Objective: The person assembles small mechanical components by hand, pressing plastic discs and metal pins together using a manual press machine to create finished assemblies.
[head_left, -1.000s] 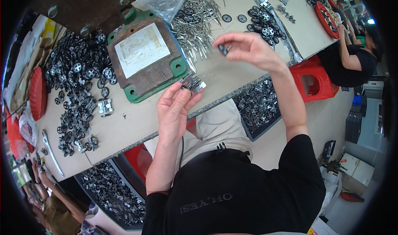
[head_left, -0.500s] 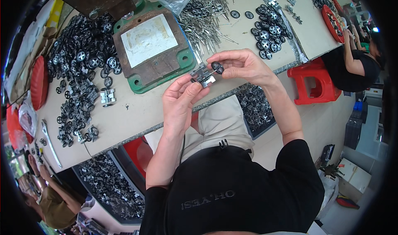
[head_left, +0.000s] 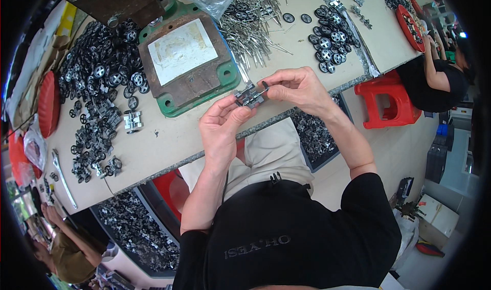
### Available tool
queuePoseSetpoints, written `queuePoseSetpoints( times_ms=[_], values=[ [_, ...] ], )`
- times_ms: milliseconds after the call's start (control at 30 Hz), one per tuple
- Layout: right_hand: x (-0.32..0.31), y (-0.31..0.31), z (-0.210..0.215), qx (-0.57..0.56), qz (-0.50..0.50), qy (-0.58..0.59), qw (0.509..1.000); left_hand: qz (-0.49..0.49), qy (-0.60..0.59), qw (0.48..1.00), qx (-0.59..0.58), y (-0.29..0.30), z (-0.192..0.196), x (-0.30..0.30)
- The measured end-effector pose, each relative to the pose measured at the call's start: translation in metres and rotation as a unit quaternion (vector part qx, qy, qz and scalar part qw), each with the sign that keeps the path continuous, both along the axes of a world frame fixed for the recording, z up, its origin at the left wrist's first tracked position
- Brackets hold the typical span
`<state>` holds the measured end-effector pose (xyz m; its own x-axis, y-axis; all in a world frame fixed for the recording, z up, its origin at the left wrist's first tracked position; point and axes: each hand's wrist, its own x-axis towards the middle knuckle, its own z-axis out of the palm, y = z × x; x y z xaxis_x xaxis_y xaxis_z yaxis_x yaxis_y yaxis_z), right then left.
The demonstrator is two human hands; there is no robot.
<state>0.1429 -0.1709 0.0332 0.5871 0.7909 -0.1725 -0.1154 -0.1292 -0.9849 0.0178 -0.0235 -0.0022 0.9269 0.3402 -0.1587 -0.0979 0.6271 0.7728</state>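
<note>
Heap of black wheels point(head_left: 97, 80) at left on table point(head_left: 163, 142); green-based press block point(head_left: 186, 60) (rusty top). Left hand point(head_left: 221, 129) pinching small grey chassis point(head_left: 249, 96) above table edge; right hand point(head_left: 296, 88), fingers closed, pressing thin axle pin point(head_left: 262, 91) into chassis.

**Workbench under a load of parts**

A pale workbench point(head_left: 169, 147) is carrying a green-based press block point(head_left: 186, 65), heaps of black wheels point(head_left: 102, 75), a pile of metal axles point(head_left: 250, 27), and a small assembled chassis point(head_left: 133, 121).
</note>
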Motion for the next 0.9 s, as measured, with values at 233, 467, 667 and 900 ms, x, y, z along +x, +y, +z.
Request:
queuePoseSetpoints(
  times_ms=[233, 467, 667, 900],
  values=[
    [-0.018, 0.008, -0.005, 0.086, -0.076, 0.047, 0.992, -0.006, -0.028, 0.997, -0.065, 0.004, -0.003, 0.000],
    [-0.015, 0.019, 0.014, 0.065, -0.037, -0.196, 0.978, -0.075, -0.010, 0.996, -0.050, 0.017, 0.010, -0.005],
    [-0.007, 0.040, 0.046, -0.026, 0.109, -0.345, 0.932, -0.060, -0.016, 0.932, 0.356, 0.046, 0.036, 0.003],
    [0.033, 0.048, 0.076, -0.075, 0.046, -0.419, 0.904, 0.115, 0.010, 0.906, 0.406, 0.112, 0.051, 0.047]
  ],
)
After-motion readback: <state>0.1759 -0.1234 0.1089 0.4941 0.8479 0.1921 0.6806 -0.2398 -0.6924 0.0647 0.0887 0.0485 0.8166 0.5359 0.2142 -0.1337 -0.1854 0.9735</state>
